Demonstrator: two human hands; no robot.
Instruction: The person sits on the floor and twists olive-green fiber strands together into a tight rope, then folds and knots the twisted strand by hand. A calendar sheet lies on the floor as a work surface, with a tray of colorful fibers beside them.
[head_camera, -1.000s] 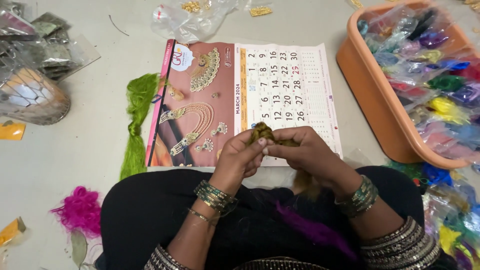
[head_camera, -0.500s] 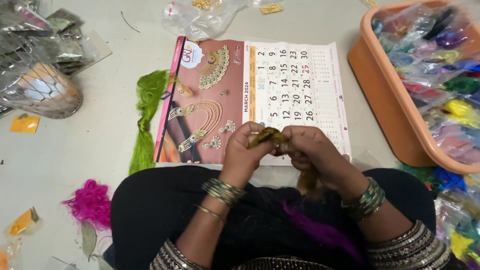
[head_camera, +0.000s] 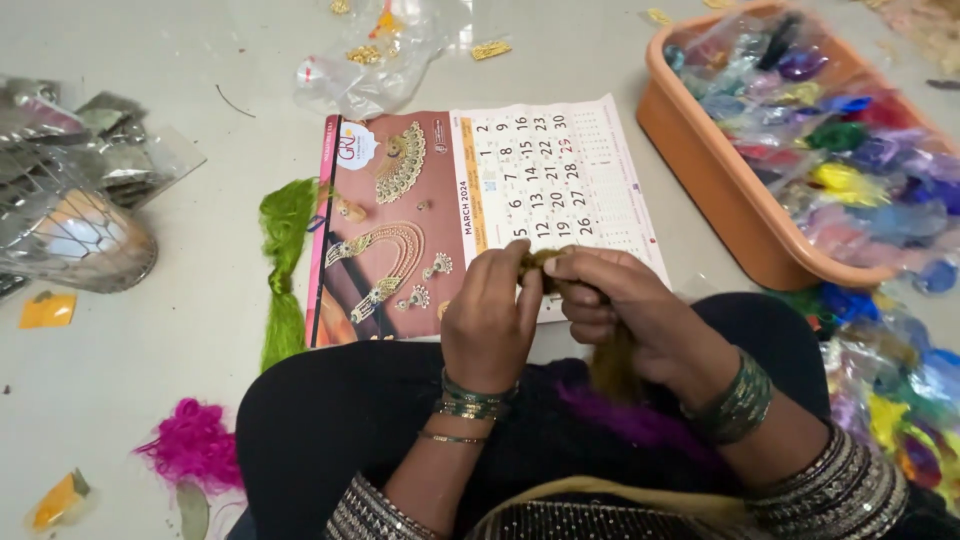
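Both of my hands meet above my lap and pinch a small olive-brown bundle of thread (head_camera: 540, 262). My left hand (head_camera: 490, 320) grips its left side, fingers curled. My right hand (head_camera: 610, 300) holds the other side, and a tail of the same thread (head_camera: 612, 362) hangs below it onto my dark clothing. A purple strand (head_camera: 620, 418) lies across my lap. Green bangles circle both wrists. Under the hands a wall calendar (head_camera: 480, 200) with jewellery pictures lies flat on the floor.
An orange plastic tub (head_camera: 720, 190) of bagged coloured threads stands at the right, with more bags (head_camera: 900, 390) beside it. A green thread hank (head_camera: 283, 262) lies left of the calendar, a pink tuft (head_camera: 195, 445) lower left, a wire basket (head_camera: 75, 235) far left, clear bags (head_camera: 385, 50) above.
The view has shifted slightly, so the floor items sit further right. My hands stay together on the thread bundle, with the fingers working it a little.
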